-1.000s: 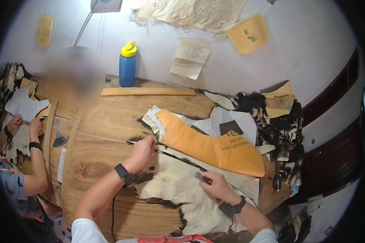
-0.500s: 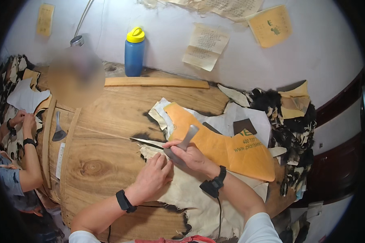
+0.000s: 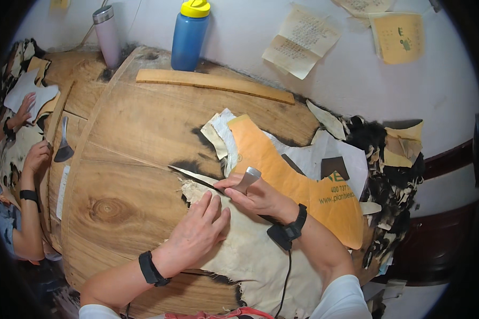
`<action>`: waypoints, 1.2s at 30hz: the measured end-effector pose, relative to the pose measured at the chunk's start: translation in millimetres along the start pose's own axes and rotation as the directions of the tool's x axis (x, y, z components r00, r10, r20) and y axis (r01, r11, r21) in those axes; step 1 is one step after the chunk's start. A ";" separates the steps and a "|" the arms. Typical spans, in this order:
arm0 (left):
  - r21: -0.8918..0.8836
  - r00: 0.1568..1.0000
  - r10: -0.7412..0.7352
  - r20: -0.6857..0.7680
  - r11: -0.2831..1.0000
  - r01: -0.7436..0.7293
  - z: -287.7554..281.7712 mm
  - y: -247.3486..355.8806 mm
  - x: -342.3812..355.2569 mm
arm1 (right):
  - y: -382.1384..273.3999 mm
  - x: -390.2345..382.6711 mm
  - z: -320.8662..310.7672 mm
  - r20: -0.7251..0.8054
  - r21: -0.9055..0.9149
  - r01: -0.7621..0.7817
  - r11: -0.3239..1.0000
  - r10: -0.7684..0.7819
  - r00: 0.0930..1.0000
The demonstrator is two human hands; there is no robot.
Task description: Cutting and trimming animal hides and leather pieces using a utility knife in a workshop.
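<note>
A pale hide (image 3: 261,266) with dark fur showing at its edges lies skin side up on the wooden tabletop. My right hand (image 3: 253,196) is closed on a fur-cutting knife (image 3: 248,179), its grey metal handle sticking up; the blade is mostly hidden by my fingers. A narrow pointed strip of hide (image 3: 192,175) runs left from my right fingertips, with a dark gap between it and the main piece. My left hand (image 3: 194,231) rests flat on the hide's left edge, fingers stretched and holding nothing. An orange template (image 3: 298,191) lies beyond and right of my right hand.
White sheets (image 3: 351,159) lie under the template; fur scraps (image 3: 388,186) pile up at the right. At the back stand a blue bottle (image 3: 189,42), a pink flask (image 3: 107,40) and a wooden strip (image 3: 213,85). A co-worker's hands (image 3: 36,157) and a fan-bladed knife (image 3: 64,146) are left.
The view has shifted, bringing the tabletop nearer. My right hand's knife handle leans lower and my left hand has flattened out. The co-worker's hands have moved apart.
</note>
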State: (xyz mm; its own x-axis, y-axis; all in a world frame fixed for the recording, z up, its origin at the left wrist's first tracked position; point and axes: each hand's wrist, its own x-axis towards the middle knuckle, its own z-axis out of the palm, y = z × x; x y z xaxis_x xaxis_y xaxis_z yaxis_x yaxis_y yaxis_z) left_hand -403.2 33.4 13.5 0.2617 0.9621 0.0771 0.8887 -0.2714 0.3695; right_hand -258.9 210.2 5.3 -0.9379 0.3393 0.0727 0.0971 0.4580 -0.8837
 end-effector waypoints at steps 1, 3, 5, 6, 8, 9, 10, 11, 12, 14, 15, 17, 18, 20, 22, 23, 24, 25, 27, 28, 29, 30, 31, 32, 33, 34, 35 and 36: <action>-0.011 1.000 -0.010 -0.001 1.000 0.010 -0.7 0.1 -0.8 | -0.1 -0.2 1.3 -0.011 -0.018 0.026 0.999 -0.027 1.000; 0.003 1.000 -0.004 -0.018 1.000 0.005 -0.7 -0.9 -2.4 | -2.3 -0.3 5.4 -0.026 -0.049 0.026 0.998 -0.027 0.999; 0.029 0.999 -0.007 -0.034 1.000 0.008 -0.3 0.3 -2.2 | -1.4 -0.7 10.1 -0.043 -0.078 0.024 0.997 -0.028 0.999; 0.068 0.999 0.002 -0.049 0.998 0.001 -1.1 0.7 -1.7 | 0.4 1.9 11.4 -0.069 -0.128 0.093 0.987 -0.102 0.992; 0.056 0.999 0.004 -0.046 0.998 -0.001 -2.4 -0.2 -0.1 | 2.5 2.9 12.8 -0.094 -0.187 0.134 0.973 -0.154 0.984; 0.059 0.999 0.010 -0.044 0.998 -0.008 -0.8 0.2 0.7 | 3.9 6.4 13.8 -0.091 -0.166 0.132 0.977 -0.148 0.985; 0.059 0.999 0.020 -0.046 0.998 -0.017 -0.7 -1.1 -1.9 | 4.1 11.8 16.4 -0.092 -0.143 0.144 0.979 -0.159 0.983; 0.015 0.999 -0.003 -0.051 1.000 0.004 -0.9 -2.3 -4.2 | 5.4 12.2 17.4 -0.079 -0.122 0.105 0.987 -0.115 0.990; -0.028 0.998 -0.025 -0.054 0.999 0.023 -1.5 -1.7 -4.6 | 5.7 5.8 16.0 -0.090 -0.128 0.104 0.986 -0.116 0.989; -0.028 0.997 -0.021 -0.070 0.999 0.019 -1.9 -0.4 -3.9 | 2.5 -2.0 12.2 -0.067 -0.119 0.114 0.986 -0.123 0.990; -0.041 0.998 -0.018 -0.063 0.999 0.015 -3.8 -0.8 -2.3 | -0.8 -6.1 6.1 -0.018 -0.090 0.046 0.995 -0.048 0.999; -0.079 0.993 -0.016 -0.119 0.997 0.006 -7.5 2.3 -1.6 | -8.7 -12.3 -0.6 -0.012 -0.061 0.020 0.998 -0.021 1.000; -0.062 0.993 -0.001 -0.121 0.998 -0.006 -11.9 1.2 0.2 | -11.3 -15.1 -3.4 0.007 -0.029 -0.022 0.999 0.022 1.000; -0.321 0.999 -0.029 0.018 0.947 0.034 -17.5 -5.6 9.0 | -7.4 -25.5 -8.1 -0.029 0.009 -0.107 0.994 0.107 0.994; -0.280 0.999 -0.054 -0.005 0.959 0.051 -0.2 -34.4 20.9 | -19.1 -29.6 -13.7 -0.048 0.060 -0.169 0.984 0.172 0.984; -0.258 0.994 -0.103 -0.024 0.962 0.093 -5.3 -40.0 26.5 | -34.2 -35.3 -21.4 -0.134 0.357 -0.234 0.904 0.297 0.945; -0.245 0.995 -0.100 -0.021 0.965 0.091 -9.9 -42.2 31.2 | -47.6 -42.6 -30.8 -0.170 0.626 -0.244 0.741 0.435 0.884; -0.301 0.986 -0.147 -0.076 0.946 0.118 -22.8 -35.6 44.6 | -55.8 -54.4 -46.8 -0.245 0.594 -0.270 0.758 0.489 0.837; -0.352 0.976 -0.177 -0.128 0.928 0.122 -23.5 -32.4 61.3 | -33.0 -88.4 -64.7 -0.519 0.472 -0.228 0.851 0.478 0.709; -0.260 0.986 -0.143 -0.088 0.959 0.116 -13.4 -42.0 62.4 | -38.2 -96.6 -70.0 -0.549 0.273 -0.440 0.856 0.514 0.659; -0.184 0.995 -0.094 -0.043 0.979 0.084 -9.4 -43.9 69.8 | -39.8 -111.7 -80.0 -0.603 0.059 -0.640 0.766 0.538 0.589; -0.178 0.996 -0.084 -0.040 0.981 0.075 -9.6 -51.4 71.9 | -28.6 -130.3 -84.1 -0.610 0.067 -0.638 0.767 0.537 0.582; -0.308 0.963 -0.271 0.012 0.915 0.261 -16.0 -57.5 79.6 | -10.2 -158.5 -83.4 -0.695 -0.140 -0.703 0.697 0.436 0.571; -0.415 0.890 -0.446 0.092 0.796 0.441 -21.3 -68.2 83.5 | 0.4 -182.1 -80.5 -0.750 -0.326 -0.750 0.576 0.325 0.576; -0.272 0.868 -0.458 -0.192 0.875 0.402 -30.0 -99.2 70.3 | 1.4 -195.7 -76.3 -0.753 -0.312 -0.745 0.590 0.325 0.573; -0.108 0.796 -0.394 -0.460 0.914 0.390 -37.6 -122.8 55.9 | 1.6 -208.1 -70.7 -0.747 -0.362 -0.760 0.540 0.320 0.583; -0.103 0.808 -0.382 -0.449 0.920 0.378 -48.3 -104.4 57.8 | -2.0 -219.3 -66.9 -0.748 -0.406 -0.785 0.468 0.324 0.579; -0.039 0.794 -0.274 -0.543 0.953 0.302 -59.8 -82.5 52.6 | -5.9 -227.7 -59.5 -0.755 -0.389 -0.795 0.465 0.333 0.564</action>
State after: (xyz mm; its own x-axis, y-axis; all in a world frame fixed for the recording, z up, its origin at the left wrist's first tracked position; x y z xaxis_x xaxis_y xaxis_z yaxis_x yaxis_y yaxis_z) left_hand -485.2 108.1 42.5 -0.2398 0.8533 0.4630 0.9110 0.0331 0.4110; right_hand -26.1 179.1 21.5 -0.2454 0.9646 0.0964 0.9204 0.2630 -0.2892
